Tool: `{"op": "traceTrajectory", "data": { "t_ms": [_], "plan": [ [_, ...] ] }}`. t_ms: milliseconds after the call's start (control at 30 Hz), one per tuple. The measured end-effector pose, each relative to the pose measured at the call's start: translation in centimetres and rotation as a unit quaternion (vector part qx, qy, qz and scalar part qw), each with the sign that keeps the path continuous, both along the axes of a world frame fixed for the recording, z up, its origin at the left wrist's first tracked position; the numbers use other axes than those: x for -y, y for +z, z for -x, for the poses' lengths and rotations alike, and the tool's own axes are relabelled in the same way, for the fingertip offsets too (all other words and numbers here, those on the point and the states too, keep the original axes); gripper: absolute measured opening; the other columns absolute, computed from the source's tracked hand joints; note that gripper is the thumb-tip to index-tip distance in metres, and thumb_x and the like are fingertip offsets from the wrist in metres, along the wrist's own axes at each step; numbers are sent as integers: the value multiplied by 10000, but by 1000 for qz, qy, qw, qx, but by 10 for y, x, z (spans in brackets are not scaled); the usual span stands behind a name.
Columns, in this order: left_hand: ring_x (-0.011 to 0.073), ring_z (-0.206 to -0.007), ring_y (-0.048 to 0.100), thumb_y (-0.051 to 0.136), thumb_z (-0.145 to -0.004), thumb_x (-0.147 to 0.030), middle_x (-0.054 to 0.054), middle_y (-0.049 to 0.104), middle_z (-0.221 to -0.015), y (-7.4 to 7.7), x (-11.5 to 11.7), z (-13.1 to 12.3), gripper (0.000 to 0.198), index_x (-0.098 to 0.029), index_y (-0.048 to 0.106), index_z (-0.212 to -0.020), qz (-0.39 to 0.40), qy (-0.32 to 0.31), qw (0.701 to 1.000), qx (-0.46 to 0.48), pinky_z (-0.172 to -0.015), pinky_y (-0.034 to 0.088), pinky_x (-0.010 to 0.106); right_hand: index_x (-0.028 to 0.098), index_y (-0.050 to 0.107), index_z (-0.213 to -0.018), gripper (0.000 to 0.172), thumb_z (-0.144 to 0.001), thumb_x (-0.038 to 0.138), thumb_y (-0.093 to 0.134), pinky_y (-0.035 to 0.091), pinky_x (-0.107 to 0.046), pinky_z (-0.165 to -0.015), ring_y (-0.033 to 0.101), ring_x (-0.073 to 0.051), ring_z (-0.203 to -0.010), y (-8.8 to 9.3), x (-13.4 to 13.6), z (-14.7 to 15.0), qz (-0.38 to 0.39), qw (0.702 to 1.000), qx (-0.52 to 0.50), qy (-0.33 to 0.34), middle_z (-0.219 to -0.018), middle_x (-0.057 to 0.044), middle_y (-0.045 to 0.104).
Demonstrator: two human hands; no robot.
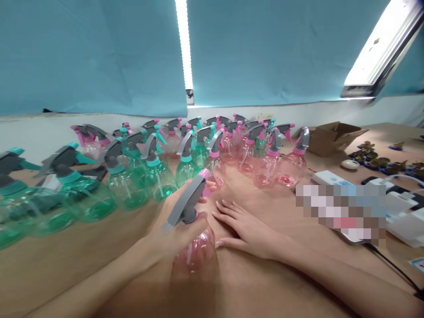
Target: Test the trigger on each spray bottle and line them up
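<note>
In the head view, my left hand is wrapped round the neck of a pink spray bottle with a grey trigger head and pink nozzle. The bottle looks slightly tilted near the table's front. Just to its right, my right hand lies flat on the table with fingers stretched out, its thumb close to the bottle. Beyond my hands stand several more bottles, among them a green spray bottle and a clear pink spray bottle. Part of the held bottle's neck is hidden by my fingers.
More green spray bottles line the left side. On the right are an open cardboard box, a white mouse, a blurred-out device with a black cable, white chargers and small gold-coloured pieces. A blue curtain hangs behind.
</note>
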State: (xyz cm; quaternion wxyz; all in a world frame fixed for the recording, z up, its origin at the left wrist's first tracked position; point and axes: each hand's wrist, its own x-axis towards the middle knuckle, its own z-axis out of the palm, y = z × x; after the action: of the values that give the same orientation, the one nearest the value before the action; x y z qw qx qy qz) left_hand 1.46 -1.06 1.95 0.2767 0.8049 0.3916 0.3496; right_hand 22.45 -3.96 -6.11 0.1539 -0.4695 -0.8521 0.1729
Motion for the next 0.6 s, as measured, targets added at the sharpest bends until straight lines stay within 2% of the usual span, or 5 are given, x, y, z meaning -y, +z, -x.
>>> {"op": "traceTrajectory", "data": {
  "t_ms": [100, 167, 367, 500, 600],
  "plan": [
    [127, -582, 492, 555, -756, -239, -38, 523, -729, -9, -2, 3, 450, -249, 506, -1203, 15, -37, 999, 28, -562, 472, 241, 131, 398, -1469, 780, -903, 666, 438, 175, -516, -1188, 222, -312, -1455, -1, 0, 0, 4, 1000, 3, -1, -1545, -153, 334],
    [122, -573, 487, 564, -783, -217, -32, 541, -764, -13, -3, 3, 488, -272, 485, -1262, 19, -50, 998, 34, -526, 445, 229, 130, 396, -1469, 771, -911, 661, 427, 184, -517, -1187, 217, -308, -1457, -1, 0, 0, 7, 1000, 8, -3, -1548, -148, 325],
    [104, -526, 462, 540, -790, -165, -52, 546, -743, -15, -2, 4, 365, -275, 542, -1138, 1, -52, 998, 41, -491, 395, 223, 152, 397, -1472, 742, -913, 636, 460, 198, -509, -1187, 207, -300, -1460, 2, 0, 0, 15, 1000, 11, -3, -1552, -127, 314],
    [113, -579, 513, 549, -802, -189, -41, 575, -752, -18, -1, 5, 176, -247, 583, -965, -13, -25, 999, 23, -515, 409, 225, 119, 409, -1462, 742, -918, 620, 467, 204, -503, -1186, 202, -310, -1459, 5, 0, 0, 25, 999, 22, -5, -1555, -147, 297],
    [118, -592, 530, 575, -796, -199, -41, 599, -763, -18, -2, 4, 250, -262, 589, -1037, -17, -22, 999, 28, -531, 431, 228, 133, 435, -1449, 734, -912, 632, 465, 228, -525, -1172, 211, -324, -1454, 4, -1, -2, 15, 999, 23, -22, -1557, -157, 284]
  ]
}}
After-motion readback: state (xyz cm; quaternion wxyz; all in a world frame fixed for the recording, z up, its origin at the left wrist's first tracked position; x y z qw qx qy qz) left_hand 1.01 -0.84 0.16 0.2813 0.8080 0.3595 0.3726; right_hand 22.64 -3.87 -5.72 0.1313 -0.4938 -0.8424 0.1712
